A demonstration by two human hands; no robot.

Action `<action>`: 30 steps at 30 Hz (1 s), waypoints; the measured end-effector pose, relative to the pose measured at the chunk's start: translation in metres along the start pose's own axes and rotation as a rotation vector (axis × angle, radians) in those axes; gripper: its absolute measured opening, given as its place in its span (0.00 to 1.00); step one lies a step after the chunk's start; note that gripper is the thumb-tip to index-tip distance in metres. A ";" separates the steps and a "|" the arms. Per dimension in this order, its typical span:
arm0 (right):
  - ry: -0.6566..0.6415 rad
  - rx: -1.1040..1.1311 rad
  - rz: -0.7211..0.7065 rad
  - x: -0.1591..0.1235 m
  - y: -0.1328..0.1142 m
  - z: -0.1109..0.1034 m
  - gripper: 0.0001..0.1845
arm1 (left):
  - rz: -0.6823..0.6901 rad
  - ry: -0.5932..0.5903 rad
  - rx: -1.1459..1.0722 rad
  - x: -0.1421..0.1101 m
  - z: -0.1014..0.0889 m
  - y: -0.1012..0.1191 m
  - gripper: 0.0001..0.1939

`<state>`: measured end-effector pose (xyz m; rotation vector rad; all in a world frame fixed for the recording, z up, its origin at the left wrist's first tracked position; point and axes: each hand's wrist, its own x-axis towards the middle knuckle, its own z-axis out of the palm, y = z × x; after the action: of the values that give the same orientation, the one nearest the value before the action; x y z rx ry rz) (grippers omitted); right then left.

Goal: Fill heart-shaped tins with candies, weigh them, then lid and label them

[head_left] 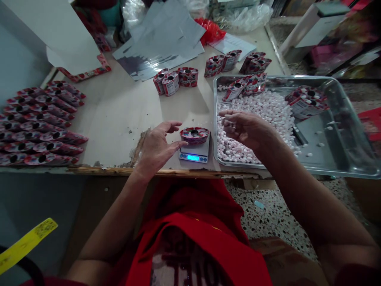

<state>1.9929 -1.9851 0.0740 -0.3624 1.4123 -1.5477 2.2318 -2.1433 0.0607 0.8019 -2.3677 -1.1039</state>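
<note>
My left hand (157, 147) is open on the left of a small digital scale (195, 153) with a lit blue display. Its thumb and fingers are apart, the thumb tip close to the oval, strawberry-printed container (195, 136) standing on the scale. A dark round hole shows in the container's top. My right hand (253, 129) hovers over the left part of a metal tray (351, 159), above a heap of small white-pink pellets (262, 104) that look like candies. Its fingers are drawn together; what they hold, if anything, is too small to make out.
Rows of similar containers (38, 123) stand at the left. Several more (188, 76) are behind the scale, and others (308, 101) lie in the tray. Silver sheets (160, 39), a red plastic bag (210, 31) and a white box (59, 31) are at the back.
</note>
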 end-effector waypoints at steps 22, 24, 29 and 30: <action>-0.025 -0.358 -0.204 0.075 -0.023 0.054 0.31 | 0.047 0.111 0.071 0.057 -0.047 -0.056 0.15; -0.043 -0.570 -0.330 0.108 -0.026 0.074 0.33 | 0.002 0.149 0.222 0.067 -0.114 -0.089 0.15; 0.084 -1.580 -0.659 0.189 -0.028 0.109 0.25 | -0.110 -0.008 0.389 0.060 -0.255 -0.164 0.21; 0.050 -1.665 -0.683 0.204 -0.027 0.109 0.25 | -0.105 -0.051 0.381 0.054 -0.272 -0.174 0.22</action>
<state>1.9641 -2.2156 0.0523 -1.9057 2.4871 -0.3862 2.4034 -2.4205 0.0941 1.0454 -2.6468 -0.7224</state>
